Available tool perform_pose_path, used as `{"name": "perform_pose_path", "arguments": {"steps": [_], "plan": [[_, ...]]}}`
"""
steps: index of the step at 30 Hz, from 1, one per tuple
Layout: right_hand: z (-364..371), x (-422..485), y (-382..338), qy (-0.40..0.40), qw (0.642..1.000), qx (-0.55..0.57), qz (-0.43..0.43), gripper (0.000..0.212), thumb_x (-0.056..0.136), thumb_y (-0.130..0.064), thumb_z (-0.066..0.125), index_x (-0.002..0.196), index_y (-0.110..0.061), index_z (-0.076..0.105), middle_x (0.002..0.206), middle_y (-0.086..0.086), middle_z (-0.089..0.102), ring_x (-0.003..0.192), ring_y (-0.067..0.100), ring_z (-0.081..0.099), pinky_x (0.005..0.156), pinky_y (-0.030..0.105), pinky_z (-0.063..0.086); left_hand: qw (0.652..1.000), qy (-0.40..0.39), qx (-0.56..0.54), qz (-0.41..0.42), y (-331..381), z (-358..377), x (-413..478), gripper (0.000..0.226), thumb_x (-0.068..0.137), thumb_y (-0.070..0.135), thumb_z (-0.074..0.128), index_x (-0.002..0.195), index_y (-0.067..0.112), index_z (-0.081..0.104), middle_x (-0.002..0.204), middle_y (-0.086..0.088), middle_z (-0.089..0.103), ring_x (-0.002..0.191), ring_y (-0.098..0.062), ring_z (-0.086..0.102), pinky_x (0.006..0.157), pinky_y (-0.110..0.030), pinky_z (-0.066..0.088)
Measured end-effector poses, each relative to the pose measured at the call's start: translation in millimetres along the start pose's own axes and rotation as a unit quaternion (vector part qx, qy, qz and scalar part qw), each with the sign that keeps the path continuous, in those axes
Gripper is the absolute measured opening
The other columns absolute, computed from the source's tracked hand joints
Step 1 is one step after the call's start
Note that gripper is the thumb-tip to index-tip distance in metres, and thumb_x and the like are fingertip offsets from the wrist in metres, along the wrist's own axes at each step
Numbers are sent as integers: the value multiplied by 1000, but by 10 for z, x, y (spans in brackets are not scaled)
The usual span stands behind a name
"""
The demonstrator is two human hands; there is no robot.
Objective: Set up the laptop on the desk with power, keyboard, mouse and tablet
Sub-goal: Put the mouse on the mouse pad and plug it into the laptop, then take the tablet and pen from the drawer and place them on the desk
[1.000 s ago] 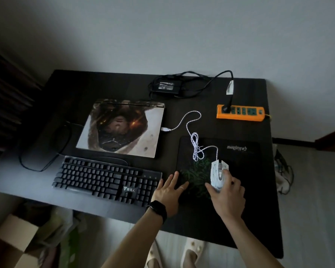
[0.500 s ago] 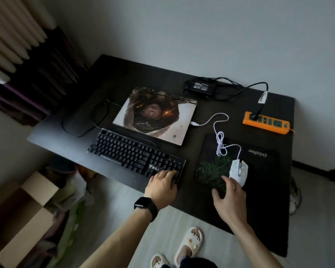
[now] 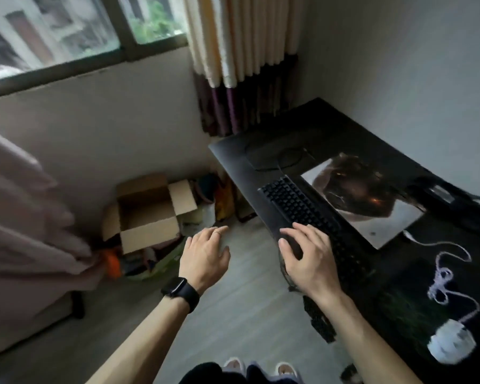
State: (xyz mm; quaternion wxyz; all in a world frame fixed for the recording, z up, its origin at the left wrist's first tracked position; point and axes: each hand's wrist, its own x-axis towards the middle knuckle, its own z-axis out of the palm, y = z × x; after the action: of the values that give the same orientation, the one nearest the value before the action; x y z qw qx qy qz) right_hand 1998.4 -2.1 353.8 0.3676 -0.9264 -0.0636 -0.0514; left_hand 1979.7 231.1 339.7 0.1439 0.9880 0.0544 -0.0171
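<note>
Two hands, neither gripping. Ahead of the left hand (image 3: 205, 253), spread and empty over the floor, stands an open cardboard box (image 3: 147, 214). The right hand (image 3: 308, 250) lies splayed on the near end of the black keyboard (image 3: 297, 203). Beyond it the laptop (image 3: 372, 200) rests closed on the tabletop (image 3: 330, 128), dark artwork on its lid. Probably the tablet, not in sight, comes next: reach floorward and find it.

dim window daylight, motion blur, wide-angle warp
</note>
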Motion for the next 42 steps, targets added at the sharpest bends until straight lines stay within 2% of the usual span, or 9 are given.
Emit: {"name": "perform_pose_path", "arguments": {"steps": [3,6,11,17,20,23,27,37,42], "plan": [[265,121,-364,-83,995,14,-61,28,94,-34,66,120,-25,73,135,-1,63,134,23,43,116,38,33,993,42,-19,-105,-326,-191,-342,50,89,32,52,139,26,50,137,2,56,124,-21,50,103,-42,40],[633,-28,-757,-173,972,24,-155,28,95,-37,64,120,-28,72,135,-3,62,136,21,41,114,30,27,970,90,-36,-224,-621,-251,-1030,49,90,32,53,138,24,53,137,3,56,126,-19,50,105,-40,38],[1184,-762,-1480,-326,892,8,-314,31,96,-40,62,123,-27,70,135,-4,63,136,22,41,116,34,29,894,150,-45,-420,-980,-265,-2571,46,90,31,54,135,25,55,136,7,56,129,-15,47,107,-41,35],[1663,-2289,-2522,-428,749,28,-506,27,94,-40,65,118,-29,71,129,-6,65,132,22,44,109,23,26,743,239,-30,-625,-1191,-380,-4697,44,90,30,56,134,26,56,136,5,57,123,-19,51,103,-34,36],[1867,-3288,-2983,-462,676,48,-572,25,93,-39,67,115,-29,73,126,-6,67,130,23,47,110,25,29,664,268,-26,-698,-1170,-326,-5753,45,91,30,56,136,26,54,136,3,57,120,-23,53,101,-35,38],[2052,-4265,-3324,-492,613,63,-615,27,94,-40,66,117,-28,73,125,-5,69,130,25,49,110,30,33,607,269,-28,-747,-1171,-232,-6661,45,93,31,54,137,26,53,136,2,57,120,-23,53,103,-35,38],[2252,-5619,-3715,-524,524,46,-670,34,97,-48,57,127,-34,66,136,-8,62,135,22,43,110,37,37,528,274,-33,-803,-1218,-110,-7930,46,93,32,54,138,25,52,133,-1,60,120,-24,53,103,-37,39],[2631,-8188,-4897,-570,406,75,-710,37,97,-42,59,131,-28,63,137,-5,62,137,25,42,107,41,42,387,287,0,-877,-1658,-381,-10382,47,90,29,55,137,23,53,136,1,58,124,-24,53,102,-39,40],[2989,-9338,-5500,-593,362,99,-712,38,97,-43,60,131,-27,62,136,-4,63,135,28,45,103,45,45,337,289,8,-896,-2123,-436,-11384,47,88,28,59,134,22,55,133,0,61,122,-24,55,102,-41,41]]}}
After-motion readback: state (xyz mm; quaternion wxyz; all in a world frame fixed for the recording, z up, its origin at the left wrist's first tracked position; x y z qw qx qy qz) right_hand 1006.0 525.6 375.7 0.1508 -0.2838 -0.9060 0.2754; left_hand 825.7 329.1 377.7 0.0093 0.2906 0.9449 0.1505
